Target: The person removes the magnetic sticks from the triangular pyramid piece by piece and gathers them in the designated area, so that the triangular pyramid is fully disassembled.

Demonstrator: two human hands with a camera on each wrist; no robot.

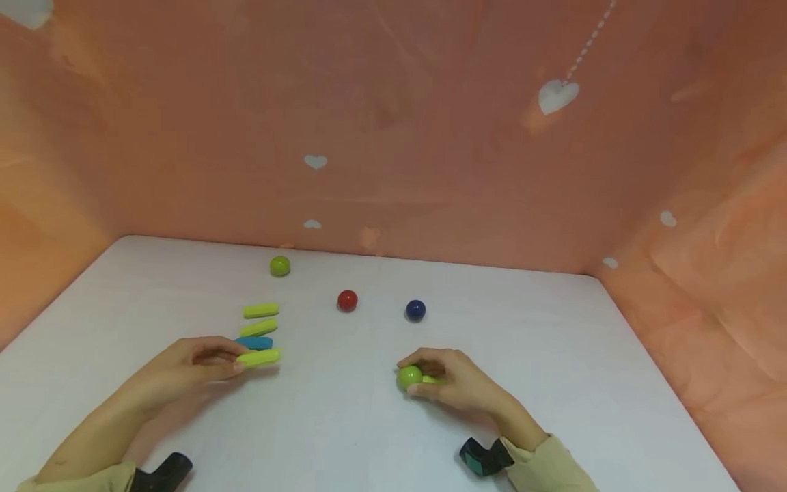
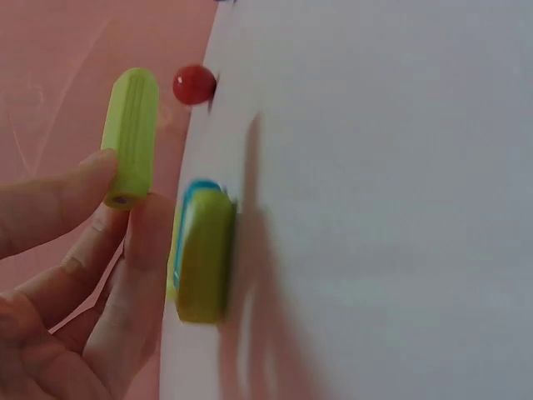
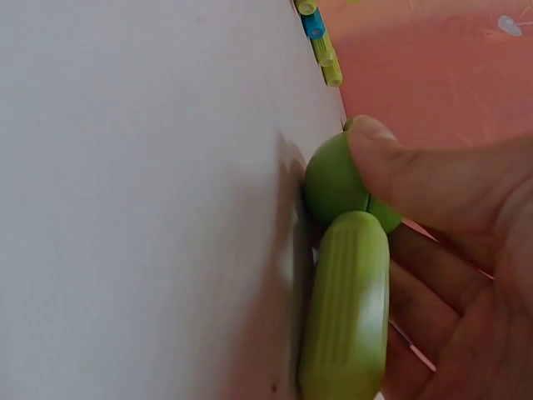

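My left hand [image 1: 187, 365] pinches a short yellow-green ribbed stick [image 1: 259, 358] by one end, between thumb and fingers. In the left wrist view that stick [image 2: 133, 133] points up, above the white table. Just beyond it lie a blue stick [image 1: 255, 343] and two more yellow-green sticks [image 1: 259, 328] [image 1: 261, 311], in a rough row. My right hand [image 1: 451, 379] grips a green ball [image 1: 409, 377] between thumb and fingers, low at the tabletop. Another yellow-green stick [image 3: 346, 308] lies beside the ball under the palm, mostly hidden in the head view.
Farther back on the white table [image 1: 344, 424] sit a red ball [image 1: 347, 301], a dark blue ball [image 1: 415, 311] and a second green ball [image 1: 280, 266]. An orange cloth with pale hearts [image 1: 393, 137] stands behind the table and along its sides.
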